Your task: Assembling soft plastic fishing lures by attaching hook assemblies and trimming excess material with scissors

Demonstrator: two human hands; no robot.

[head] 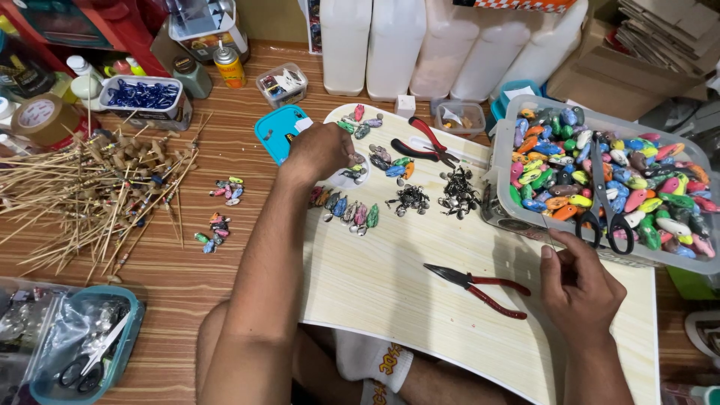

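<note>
1. Head view: the left hand (pixel 321 152) is being stretched out over the pale wooden board (pixel 390 285), its fingers being closed on a small painted lure (pixel 352 174) at the far end of the board.
2. The right hand (pixel 579 289) is being held near the board's right edge, thumb and fingertips pinched together — whether anything thin is being gripped cannot be told.
3. Red-handled pliers (pixel 480 288) are being left lying on the board between the two hands, touched by neither.
4. A row of painted lures (pixel 346 211) is lying just below the left hand, and dark heaps of metal hooks (pixel 435 196) are lying to its right.
5. The clear tub (pixel 609 259) of coloured lure bodies is standing just beyond the right hand, scissors (pixel 604 202) resting on top — the board's right corner is being crowded by it.
6. A heap of bamboo sticks (pixel 82 199) is lying well apart, at the left.
</note>
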